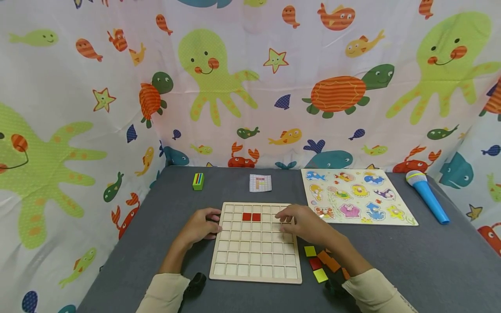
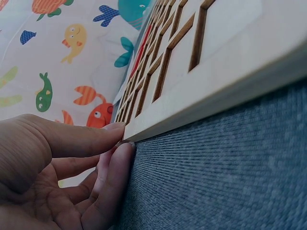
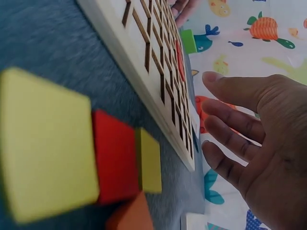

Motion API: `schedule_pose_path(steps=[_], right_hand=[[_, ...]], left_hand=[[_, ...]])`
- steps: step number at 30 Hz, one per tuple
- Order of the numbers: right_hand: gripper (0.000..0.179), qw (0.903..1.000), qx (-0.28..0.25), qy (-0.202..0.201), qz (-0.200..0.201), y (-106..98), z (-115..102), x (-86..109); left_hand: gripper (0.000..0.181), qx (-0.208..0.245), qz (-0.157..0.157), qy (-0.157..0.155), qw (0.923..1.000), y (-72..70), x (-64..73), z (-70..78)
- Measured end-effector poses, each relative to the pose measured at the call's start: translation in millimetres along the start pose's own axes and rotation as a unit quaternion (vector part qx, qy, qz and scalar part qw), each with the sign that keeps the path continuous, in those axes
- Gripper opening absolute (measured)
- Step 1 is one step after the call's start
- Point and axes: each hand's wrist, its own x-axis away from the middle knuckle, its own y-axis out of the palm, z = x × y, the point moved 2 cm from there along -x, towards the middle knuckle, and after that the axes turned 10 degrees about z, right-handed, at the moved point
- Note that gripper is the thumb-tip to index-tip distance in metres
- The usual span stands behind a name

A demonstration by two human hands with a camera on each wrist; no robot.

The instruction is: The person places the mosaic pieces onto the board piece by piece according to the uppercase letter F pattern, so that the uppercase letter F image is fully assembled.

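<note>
A light wooden grid board (image 1: pixel 256 280) lies on the dark table, and two red square tiles (image 1: pixel 251 217) sit side by side in cells near its far edge. My left hand (image 1: pixel 199 227) pinches the board's left edge; thumb and forefinger meet at the rim (image 2: pixel 144 130) in the left wrist view. Over the board's far right part hovers my right hand (image 1: pixel 301 221), its fingers spread and slightly bent. Nothing lies between those fingers in the right wrist view, where the hand (image 3: pixel 268 129) appears beside the board. Loose yellow (image 1: pixel 320 275), red (image 1: pixel 315 263) and orange tiles (image 1: pixel 332 264) lie right of the board, partly under my right forearm.
Behind the board are a small green block with coloured stripes (image 1: pixel 198 182) and a pattern card (image 1: pixel 260 183). A sea-animal puzzle board (image 1: pixel 358 219) lies at the back right, with a blue toy microphone (image 1: pixel 430 200) beside it. A printed curtain (image 1: pixel 250 130) hangs behind the table.
</note>
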Motion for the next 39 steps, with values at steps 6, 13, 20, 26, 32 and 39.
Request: schedule_pose_path(steps=[6, 13, 20, 26, 32, 39], right_hand=[[0.031, 1.0000, 0.003, -0.009, 0.001, -10, 9, 19.5], [0.035, 0.9999, 0.003, 0.008, -0.013, -22, 17, 39.4], [0.037, 0.9991, 0.000, 0.030, -0.030, -30, 18, 57.1], [0.036, 0.9989, 0.001, 0.023, -0.040, -33, 22, 67.0], [0.034, 0.9985, -0.008, 0.022, -0.049, -34, 23, 74.7], [0.034, 0.9962, -0.021, 0.025, -0.080, -34, 23, 81.6]], left_hand=[[0.054, -0.001, 0.000, 0.000, 1.0000, 0.6, 1.2, 1.3], [0.055, -0.003, 0.002, 0.003, 1.0000, 1.7, 1.2, 1.3], [0.054, -0.002, 0.001, 0.006, 1.0000, 1.8, 0.6, 0.5], [0.053, -0.002, 0.001, 0.006, 1.0000, 1.5, 0.3, -0.1], [0.054, 0.002, 0.000, 0.007, 1.0000, 0.7, 0.1, 0.0], [0.053, 0.001, -0.002, 0.008, 1.0000, -0.1, -0.3, 0.4]])
